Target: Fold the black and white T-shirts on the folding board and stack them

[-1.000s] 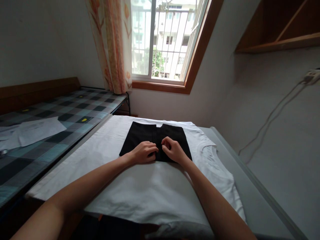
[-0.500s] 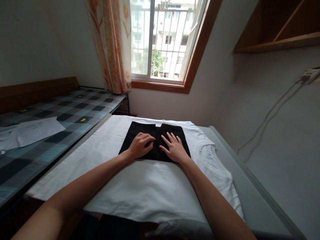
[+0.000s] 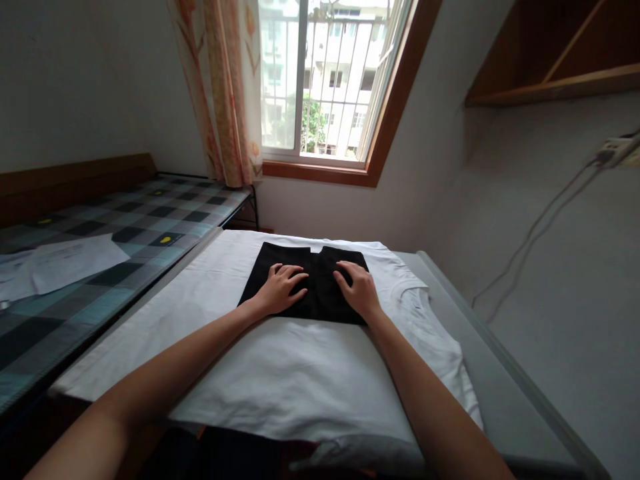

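A black, flat piece that looks like folded cloth (image 3: 324,300) lies on a white T-shirt (image 3: 280,373), with a small notch in the middle of its far edge. My left hand (image 3: 283,288) rests on its left half, fingers apart and slightly bent. On the right half lies my right hand (image 3: 357,288), its fingers curved and the thumb held apart. Neither hand grasps anything. The T-shirt is spread out, its neckline to the right, and hangs over the near edge of the table.
Under the shirt is a grey tabletop (image 3: 500,373). A bed with a checked cover (image 3: 185,213) stands at left, with white papers (image 3: 75,263) on it. A curtain (image 3: 225,100) hangs beside the barred window; a wooden shelf (image 3: 560,87) and cable (image 3: 535,233) are on the right wall.
My right hand has slid to the right over the black cloth, and its fingers have gone from spread to more curved. My left fingers have spread slightly; that hand stays in place.
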The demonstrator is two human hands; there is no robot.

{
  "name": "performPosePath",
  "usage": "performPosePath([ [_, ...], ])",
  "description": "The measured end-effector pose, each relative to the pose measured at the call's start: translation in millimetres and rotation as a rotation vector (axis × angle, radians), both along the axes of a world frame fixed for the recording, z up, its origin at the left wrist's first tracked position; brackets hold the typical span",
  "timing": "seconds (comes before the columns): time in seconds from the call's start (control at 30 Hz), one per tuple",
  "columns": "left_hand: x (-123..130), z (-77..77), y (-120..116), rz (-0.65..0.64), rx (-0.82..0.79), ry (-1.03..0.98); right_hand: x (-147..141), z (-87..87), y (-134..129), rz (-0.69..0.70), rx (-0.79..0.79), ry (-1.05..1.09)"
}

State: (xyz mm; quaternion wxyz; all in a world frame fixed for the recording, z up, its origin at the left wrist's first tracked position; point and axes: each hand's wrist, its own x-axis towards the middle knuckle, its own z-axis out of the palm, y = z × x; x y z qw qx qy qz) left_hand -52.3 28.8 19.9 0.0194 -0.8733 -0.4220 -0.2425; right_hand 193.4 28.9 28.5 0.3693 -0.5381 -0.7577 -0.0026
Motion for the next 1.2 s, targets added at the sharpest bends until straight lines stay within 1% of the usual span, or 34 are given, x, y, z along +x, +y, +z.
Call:
performPosePath([
  [0.07, 3.3, 6.8, -5.5, -0.095, 0.032, -0.02, 15.1, 3.0, 7.6, -0.134, 0.092, 0.17],
  [0.13, 9.6, 12.8, -12.0, -0.216, 0.042, -0.016, 31.7, 1.4, 15.5, -0.244, 0.126, 0.283],
  [0.2, 18.4, 16.7, -18.1, -0.323, 0.045, 0.008, 45.3, -4.6, 22.3, -0.291, 0.086, 0.376],
  [0.27, 28.0, 18.0, -22.4, -0.378, 0.06, 0.052, 53.2, -12.7, 27.5, -0.304, 0.02, 0.442],
  [0.37, 39.0, 17.1, -24.7, -0.377, 0.104, 0.125, 54.7, -23.7, 32.0, -0.287, -0.068, 0.431],
  [0.5, 44.0, 17.9, -26.4, -0.338, 0.101, 0.169, 49.0, -31.2, 33.2, -0.269, -0.205, 0.305],
  [0.63, 45.7, 17.8, -30.0, -0.264, 0.067, 0.189, 45.6, -30.6, 30.7, -0.283, -0.282, 0.21],
  [0.77, 48.6, 10.5, -27.4, -0.178, 0.058, 0.184, 43.6, -27.1, 27.4, -0.297, -0.319, 0.141],
  [0.87, 49.0, 8.0, -24.7, -0.193, 0.102, 0.208, 42.2, -25.9, 25.9, -0.31, -0.326, 0.098],
  [1.03, 47.2, 14.6, -28.7, -0.274, 0.232, 0.298, 39.8, -25.3, 24.0, -0.303, -0.308, 0.048],
  [1.1, 46.8, 14.9, -29.7, -0.274, 0.232, 0.321, 38.8, -24.0, 22.5, -0.308, -0.31, 0.029],
  [1.2, 46.1, 10.8, -27.5, -0.265, 0.191, 0.296, 38.5, -20.7, 20.6, -0.332, -0.318, 0.024],
])
